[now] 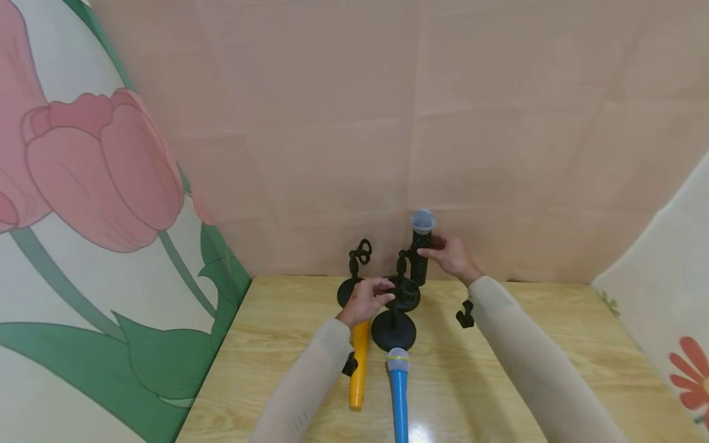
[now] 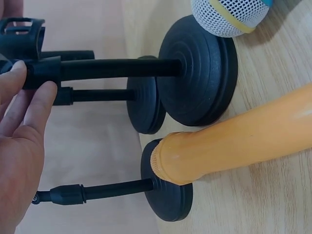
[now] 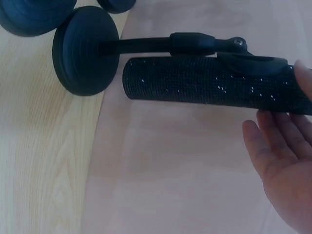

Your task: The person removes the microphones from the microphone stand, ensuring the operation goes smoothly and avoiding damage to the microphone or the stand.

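Note:
A black speckled microphone (image 1: 419, 264) with a silver mesh head stands upright in the clip of the rear right stand (image 3: 195, 44). My right hand (image 1: 450, 255) holds its upper body, thumb on one side and fingertips on the other. The front black microphone stand (image 2: 122, 69) is pinched by my left hand (image 2: 24, 122), thumb and fingers at the collar just under its clip (image 2: 22, 39). That clip holds nothing. To the left is a third stand (image 2: 117, 189) with an empty ring-shaped clip (image 1: 364, 251).
An orange-yellow microphone (image 1: 358, 375) lies on the wooden table (image 1: 266, 369) below my left hand, its end overlapping the left stand's base in the left wrist view. A blue microphone (image 1: 399, 394) lies in front of the front stand. A pinkish cloth backdrop (image 1: 310, 154) rises behind the table.

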Demonstrator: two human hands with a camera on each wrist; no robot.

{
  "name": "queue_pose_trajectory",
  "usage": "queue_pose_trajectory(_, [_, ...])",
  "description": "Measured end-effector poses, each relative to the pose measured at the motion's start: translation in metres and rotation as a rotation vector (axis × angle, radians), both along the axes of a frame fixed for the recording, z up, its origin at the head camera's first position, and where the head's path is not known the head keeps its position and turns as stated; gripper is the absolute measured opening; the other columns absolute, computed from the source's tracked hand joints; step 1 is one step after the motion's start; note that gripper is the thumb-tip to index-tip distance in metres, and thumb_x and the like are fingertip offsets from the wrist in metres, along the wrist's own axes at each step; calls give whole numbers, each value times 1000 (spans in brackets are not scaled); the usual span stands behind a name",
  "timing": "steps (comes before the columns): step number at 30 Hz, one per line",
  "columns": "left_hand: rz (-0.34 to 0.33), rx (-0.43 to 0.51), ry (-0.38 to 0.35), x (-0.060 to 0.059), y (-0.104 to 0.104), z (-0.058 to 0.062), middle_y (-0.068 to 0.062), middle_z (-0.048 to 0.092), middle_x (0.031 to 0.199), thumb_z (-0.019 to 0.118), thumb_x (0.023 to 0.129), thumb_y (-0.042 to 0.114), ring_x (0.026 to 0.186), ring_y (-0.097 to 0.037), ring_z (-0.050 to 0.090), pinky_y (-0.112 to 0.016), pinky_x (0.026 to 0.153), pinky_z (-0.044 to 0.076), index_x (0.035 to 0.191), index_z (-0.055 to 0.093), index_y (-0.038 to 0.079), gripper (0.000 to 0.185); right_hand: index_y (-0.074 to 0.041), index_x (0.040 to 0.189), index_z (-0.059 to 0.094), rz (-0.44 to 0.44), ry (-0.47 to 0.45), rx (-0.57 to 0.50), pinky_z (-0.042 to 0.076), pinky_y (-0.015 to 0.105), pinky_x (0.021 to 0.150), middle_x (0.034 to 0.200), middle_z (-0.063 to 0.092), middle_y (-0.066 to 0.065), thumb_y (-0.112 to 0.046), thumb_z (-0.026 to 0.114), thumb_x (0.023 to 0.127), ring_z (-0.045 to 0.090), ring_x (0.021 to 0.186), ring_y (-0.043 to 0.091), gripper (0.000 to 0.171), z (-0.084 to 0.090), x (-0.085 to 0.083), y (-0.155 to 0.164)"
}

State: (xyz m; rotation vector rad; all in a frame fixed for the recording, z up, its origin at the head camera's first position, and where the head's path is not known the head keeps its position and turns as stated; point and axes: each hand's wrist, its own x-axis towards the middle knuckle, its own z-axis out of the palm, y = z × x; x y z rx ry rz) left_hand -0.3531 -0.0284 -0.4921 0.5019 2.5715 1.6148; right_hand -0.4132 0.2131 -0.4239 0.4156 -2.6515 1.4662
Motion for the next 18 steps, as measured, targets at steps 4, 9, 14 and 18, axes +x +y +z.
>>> queue_pose_trajectory(4, [0, -3, -1, 0, 0, 0, -3, 70, 116, 70, 94, 10, 101, -17, 67, -29, 86, 56, 114, 72, 9, 20, 14, 129, 54, -36, 12, 26, 50, 54, 93, 125, 59, 33, -15, 72, 94, 60, 112, 47, 49, 0, -5, -8])
queue_pose_trajectory(9, [-5, -1, 13, 0, 0, 1, -4, 69, 119, 70, 94, 12, 103, -18, 67, -28, 86, 56, 115, 72, 9, 21, 15, 133, 49, -29, 56, 65, 47, 57, 97, 128, 56, 36, -18, 67, 97, 57, 116, 49, 52, -8, -7, -1])
queue_pose_trajectory(14, [0, -8, 16, 1, 1, 2, -3, 71, 116, 70, 94, 12, 103, -18, 67, -29, 88, 55, 115, 72, 10, 21, 13, 137, 46, -50, 46, 109, 45, 57, 100, 131, 55, 35, -15, 65, 99, 56, 118, 49, 51, -7, -5, 6])
queue_pose_trajectory(18, [12, -15, 3, 3, 1, 2, -1, 72, 113, 69, 95, 11, 103, -18, 66, -31, 88, 55, 116, 72, 11, 22, 13, 137, 47, -36, 46, 104, 45, 58, 100, 131, 54, 36, -14, 64, 99, 55, 118, 50, 49, -8, 0, 15])
